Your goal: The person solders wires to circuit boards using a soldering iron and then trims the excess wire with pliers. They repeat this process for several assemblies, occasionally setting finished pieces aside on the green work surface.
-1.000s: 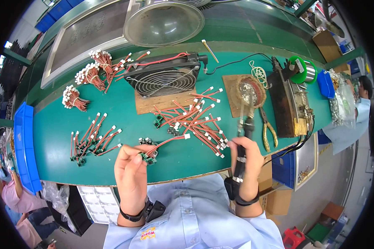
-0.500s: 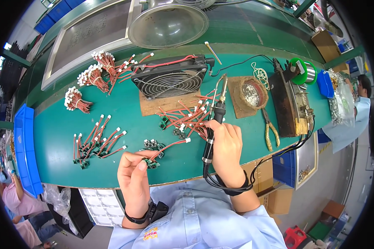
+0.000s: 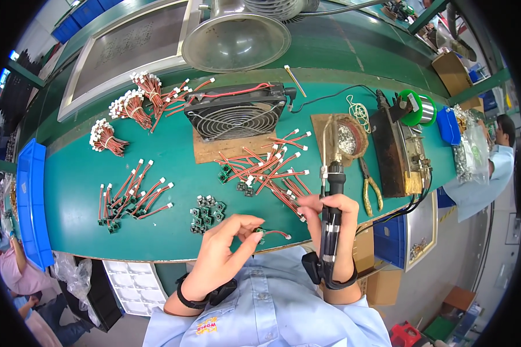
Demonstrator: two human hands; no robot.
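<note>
My left hand (image 3: 223,246) pinches a small green circuit board with a red wire lead (image 3: 266,233) just above the near edge of the green bench. My right hand (image 3: 331,217) grips a black soldering iron (image 3: 331,199) upright, tip pointing away, right of that board. A loose pile of red wire leads with white plugs (image 3: 269,168) lies just beyond both hands. A cluster of small green boards (image 3: 205,212) sits left of my left hand's fingers.
A black fan (image 3: 235,113) stands on a cardboard sheet behind the wires. Finished wired boards (image 3: 133,194) lie at left, tied wire bundles (image 3: 136,104) farther back. A solder station (image 3: 400,147), yellow-handled pliers (image 3: 369,188) and a blue bin (image 3: 29,202) flank the mat. Another person (image 3: 492,162) sits at right.
My right hand swung the soldering iron from the right over the wire pile, then back near the bench edge. My left hand kept its board and shifted right toward the iron.
</note>
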